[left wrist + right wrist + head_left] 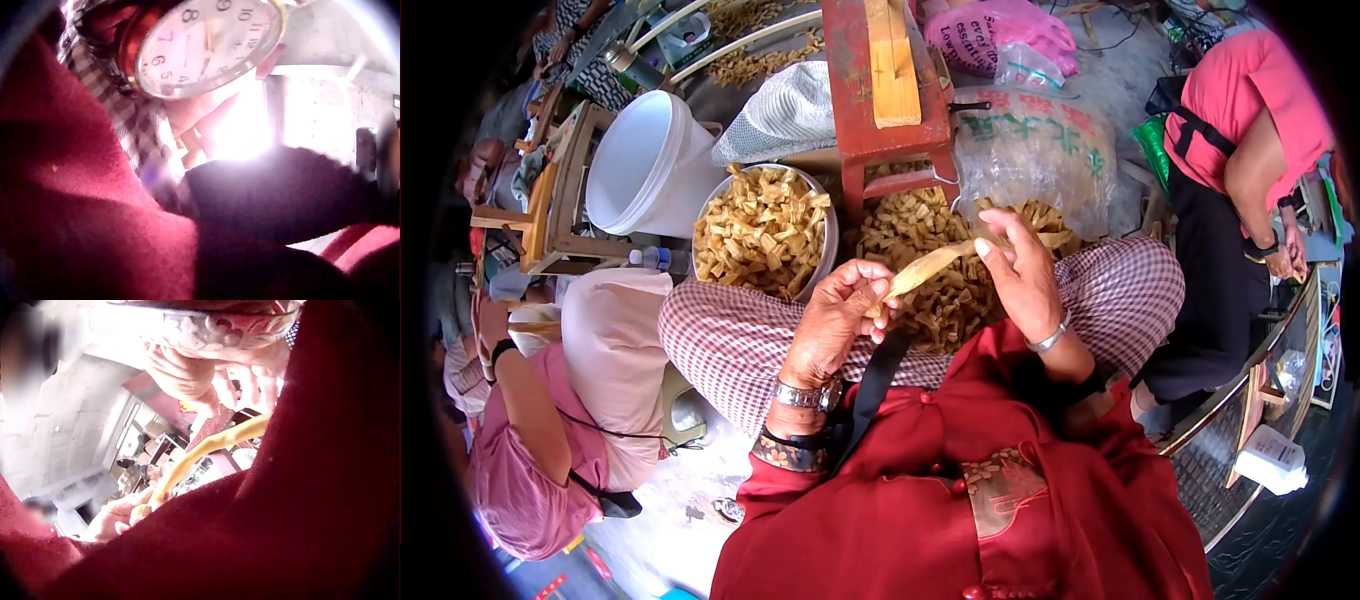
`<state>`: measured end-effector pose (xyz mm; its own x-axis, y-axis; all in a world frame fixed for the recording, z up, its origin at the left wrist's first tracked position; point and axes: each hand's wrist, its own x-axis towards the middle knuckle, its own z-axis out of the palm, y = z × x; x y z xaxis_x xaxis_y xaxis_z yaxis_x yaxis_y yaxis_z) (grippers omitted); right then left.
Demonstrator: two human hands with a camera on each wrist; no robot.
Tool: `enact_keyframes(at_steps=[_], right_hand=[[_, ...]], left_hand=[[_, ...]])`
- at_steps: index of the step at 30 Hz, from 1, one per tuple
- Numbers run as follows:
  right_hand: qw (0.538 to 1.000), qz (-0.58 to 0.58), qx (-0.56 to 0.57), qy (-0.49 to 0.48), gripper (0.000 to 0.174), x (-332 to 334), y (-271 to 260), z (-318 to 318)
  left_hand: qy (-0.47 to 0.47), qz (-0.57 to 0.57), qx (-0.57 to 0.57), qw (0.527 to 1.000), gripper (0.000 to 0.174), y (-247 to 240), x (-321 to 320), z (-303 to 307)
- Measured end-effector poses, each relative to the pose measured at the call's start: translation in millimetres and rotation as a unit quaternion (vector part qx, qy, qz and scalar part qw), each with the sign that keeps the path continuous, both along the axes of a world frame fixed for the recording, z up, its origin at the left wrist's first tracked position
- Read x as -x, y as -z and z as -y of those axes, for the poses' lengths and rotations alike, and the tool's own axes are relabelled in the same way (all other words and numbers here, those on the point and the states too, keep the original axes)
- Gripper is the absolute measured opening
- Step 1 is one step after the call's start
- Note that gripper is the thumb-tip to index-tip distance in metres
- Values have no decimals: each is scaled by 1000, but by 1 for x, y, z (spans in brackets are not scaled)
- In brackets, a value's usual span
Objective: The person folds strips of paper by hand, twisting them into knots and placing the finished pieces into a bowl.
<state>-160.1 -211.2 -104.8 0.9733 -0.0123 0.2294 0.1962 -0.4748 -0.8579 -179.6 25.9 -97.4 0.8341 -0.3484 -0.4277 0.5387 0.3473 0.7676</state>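
Observation:
A long, limp yellow-brown strip (935,268), which looks like a dried food, stretches between the two hands above the lap. My left hand (840,310) pinches its near end between thumb and fingers. At its other part, my right hand (1025,280) has the thumb against the strip and the index finger raised; the remaining fingers are largely hidden behind. In the right wrist view the strip (206,447) runs from the left hand (115,515) up towards the right hand (194,375). Beneath both hands lies a heap of similar folded or knotted strips (945,310).
A round metal basin (832,235) full of folded strips stands left of the heap. Beyond are a white bucket (640,165), a red wooden stool (840,110) bearing a wood block (890,75), and a clear plastic sack (1040,150). Other people sit at both sides.

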Motion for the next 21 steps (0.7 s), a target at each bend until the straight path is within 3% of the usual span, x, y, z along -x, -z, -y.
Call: enact_keyframes(at_steps=[1, 4, 7, 9, 12, 15, 21], right_hand=[[996, 62, 64, -5, 24, 0, -11, -4], [978, 122, 118, -121, 24, 1, -29, -17], [969, 106, 100, -200, 19, 5, -21, -32], [971, 77, 83, -208, 15, 10, -13, -35], [976, 134, 62, -162, 13, 12, -14, -41], [972, 174, 73, -138, 15, 12, -18, -45], [963, 167, 133, -167, 21, 15, -17, -40]], left_hand=[[-3, 1, -13, 1000, 17, -2, 0, 1], [33, 23, -39, 998, 19, -6, 0, 3], [23, 161, -104, 981, 20, -10, 1, 9], [-27, 154, -113, 981, 20, -20, 3, 13], [-125, 88, -89, 984, 16, -22, 2, 21], [-96, 48, -79, 991, 22, -14, 3, 14], [-91, 86, -136, 983, 30, -14, 5, 16]])
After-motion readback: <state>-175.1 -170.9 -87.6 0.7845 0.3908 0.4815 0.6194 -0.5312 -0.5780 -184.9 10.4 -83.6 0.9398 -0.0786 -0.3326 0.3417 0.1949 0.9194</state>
